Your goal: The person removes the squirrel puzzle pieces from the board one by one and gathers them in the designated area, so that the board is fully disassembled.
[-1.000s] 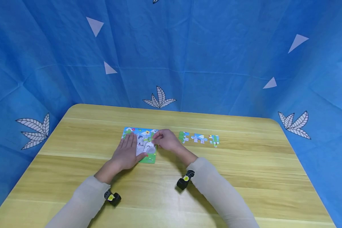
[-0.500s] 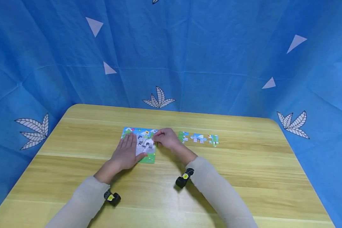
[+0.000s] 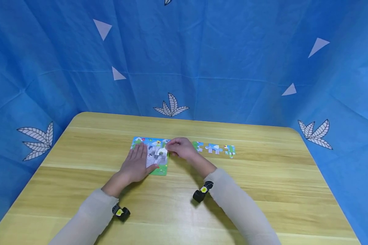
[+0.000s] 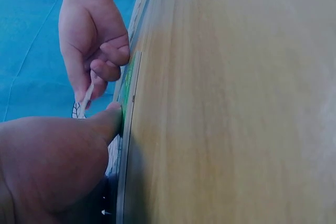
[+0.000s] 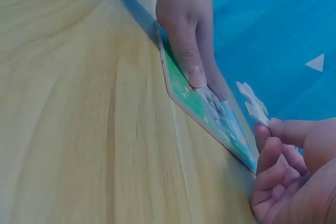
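Observation:
My left hand (image 3: pixel 135 166) lies flat with straight fingers on the left part of a puzzle board (image 3: pixel 162 170), pressing it to the table. The board has a green, blue and flowered border around a greyish inner area. At its right edge my right hand (image 3: pixel 182 148) pinches a puzzle piece (image 5: pixel 254 106) between thumb and fingertips. In the right wrist view the piece is tilted and held up apart from the board; its printed face is turned away there. The left wrist view shows the pinched piece edge-on, above my left thumb (image 4: pixel 107 121).
To the right of my right hand, a green-edged puzzle piece (image 3: pixel 198 146), a blue and white piece (image 3: pixel 214 148) and a blue-green piece (image 3: pixel 230 150) lie in a row. The wooden table (image 3: pixel 263 190) ends at a blue curtain (image 3: pixel 233 51).
My right hand has shifted slightly right, and the pinched puzzle piece has changed its angle over the board. My left hand has stayed in place.

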`<state>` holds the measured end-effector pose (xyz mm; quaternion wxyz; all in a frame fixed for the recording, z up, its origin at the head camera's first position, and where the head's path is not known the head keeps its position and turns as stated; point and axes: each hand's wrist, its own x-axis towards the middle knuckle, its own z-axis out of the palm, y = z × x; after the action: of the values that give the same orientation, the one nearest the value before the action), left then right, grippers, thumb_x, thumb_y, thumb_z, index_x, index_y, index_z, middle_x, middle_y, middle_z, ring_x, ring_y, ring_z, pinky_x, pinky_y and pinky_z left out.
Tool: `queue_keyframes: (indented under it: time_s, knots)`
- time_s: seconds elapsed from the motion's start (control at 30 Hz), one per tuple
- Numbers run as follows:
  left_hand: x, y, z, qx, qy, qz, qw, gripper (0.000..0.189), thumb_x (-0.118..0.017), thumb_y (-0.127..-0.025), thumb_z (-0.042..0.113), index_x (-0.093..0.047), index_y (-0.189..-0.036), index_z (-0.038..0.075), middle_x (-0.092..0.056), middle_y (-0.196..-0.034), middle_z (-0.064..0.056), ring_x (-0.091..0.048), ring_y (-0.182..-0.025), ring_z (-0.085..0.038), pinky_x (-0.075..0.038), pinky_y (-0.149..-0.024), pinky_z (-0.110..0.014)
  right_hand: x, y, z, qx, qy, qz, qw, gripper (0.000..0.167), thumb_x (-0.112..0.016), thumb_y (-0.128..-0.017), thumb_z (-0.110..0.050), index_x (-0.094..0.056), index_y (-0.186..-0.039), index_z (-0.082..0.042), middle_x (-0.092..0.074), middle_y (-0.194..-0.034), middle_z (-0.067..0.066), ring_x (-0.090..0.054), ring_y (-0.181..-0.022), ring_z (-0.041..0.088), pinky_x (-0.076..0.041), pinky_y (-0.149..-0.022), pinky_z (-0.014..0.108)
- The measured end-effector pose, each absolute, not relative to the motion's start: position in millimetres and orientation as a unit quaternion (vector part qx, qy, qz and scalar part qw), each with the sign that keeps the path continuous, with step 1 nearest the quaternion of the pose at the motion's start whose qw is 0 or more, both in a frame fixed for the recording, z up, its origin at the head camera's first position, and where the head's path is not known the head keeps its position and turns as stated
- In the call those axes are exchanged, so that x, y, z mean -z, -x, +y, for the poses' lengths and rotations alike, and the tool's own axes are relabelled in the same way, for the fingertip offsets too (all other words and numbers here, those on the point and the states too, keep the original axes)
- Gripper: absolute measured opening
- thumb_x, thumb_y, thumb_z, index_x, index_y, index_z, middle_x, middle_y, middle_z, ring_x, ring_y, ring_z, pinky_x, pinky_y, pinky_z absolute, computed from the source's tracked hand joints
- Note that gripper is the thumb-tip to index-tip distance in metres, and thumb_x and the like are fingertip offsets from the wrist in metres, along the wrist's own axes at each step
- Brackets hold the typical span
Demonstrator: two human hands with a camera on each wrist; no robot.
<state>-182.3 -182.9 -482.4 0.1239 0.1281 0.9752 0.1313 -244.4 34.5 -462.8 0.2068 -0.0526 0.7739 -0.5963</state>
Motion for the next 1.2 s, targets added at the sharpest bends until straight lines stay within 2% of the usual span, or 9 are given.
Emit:
queue_keyframes:
  time_s: [0.17,0.33,0.5,0.7,0.93,1.2]
  knots:
    - [476.0,179.9,-180.6,-0.134,-0.124,0.975,0.129,0.093,-0.047,-0.105,0.052,-0.005,-0.157,-0.014,0.001,-0.165,-0.031,0.003,-0.154,-0.045,-0.002,-0.124,-0.057,458.3,241.2,43.6,0.605,0.063,0.766,0.208,0.02,-0.073,-0.094,-0.011,-0.072,-0.11,0.001,-0.073,-0.089,0.005,-0.062,-0.07,0.014,-0.052,-0.065,0.023]
    - [470.2,174.8,-179.0,-0.141,-0.126,0.974,0.124,0.092,-0.048,-0.105,0.051,-0.009,-0.156,-0.015,-0.001,-0.165,-0.033,0.0,-0.153,-0.046,-0.003,-0.124,-0.057,453.5,238.5,59.2,0.617,0.062,0.757,0.207,0.017,-0.072,-0.095,-0.009,-0.072,-0.108,0.001,-0.07,-0.087,0.008,-0.061,-0.072,0.018,-0.054,-0.07,0.027]
    - [469.5,171.7,-180.3,-0.152,-0.128,0.973,0.119,0.092,-0.048,-0.105,0.05,-0.009,-0.156,-0.016,-0.001,-0.165,-0.033,0.0,-0.153,-0.047,-0.003,-0.124,-0.058,444.3,231.3,83.7,0.591,0.078,0.776,0.208,0.016,-0.071,-0.096,-0.013,-0.072,-0.108,-0.002,-0.061,-0.075,0.006,-0.059,-0.076,0.024,-0.055,-0.078,0.035]
    - [471.6,174.2,-179.6,-0.158,-0.131,0.972,0.113,0.094,-0.047,-0.104,0.053,-0.008,-0.156,-0.015,-0.001,-0.165,-0.033,0.002,-0.154,-0.046,-0.001,-0.124,-0.057,437.6,224.2,121.6,0.574,0.077,0.79,0.201,0.018,-0.07,-0.098,-0.015,-0.071,-0.109,-0.001,-0.053,-0.066,-0.001,-0.053,-0.072,0.024,-0.046,-0.067,0.033]
    - [475.9,175.6,-180.6,-0.157,-0.131,0.972,0.114,0.094,-0.047,-0.105,0.053,-0.007,-0.156,-0.015,0.0,-0.165,-0.032,0.002,-0.154,-0.046,-0.001,-0.124,-0.058,437.5,215.0,162.7,0.564,0.085,0.8,0.189,0.02,-0.069,-0.098,-0.015,-0.069,-0.11,0.001,-0.058,-0.068,0.002,-0.052,-0.07,0.024,-0.042,-0.062,0.031]
    - [473.9,174.6,-181.4,-0.158,-0.126,0.972,0.119,0.095,-0.046,-0.104,0.055,-0.005,-0.157,-0.013,0.001,-0.165,-0.031,0.004,-0.154,-0.044,0.0,-0.124,-0.056,438.2,197.8,213.6,0.55,0.064,0.807,0.206,0.023,-0.067,-0.099,-0.015,-0.066,-0.113,0.004,-0.058,-0.07,0.002,-0.048,-0.068,0.019,-0.039,-0.059,0.029]
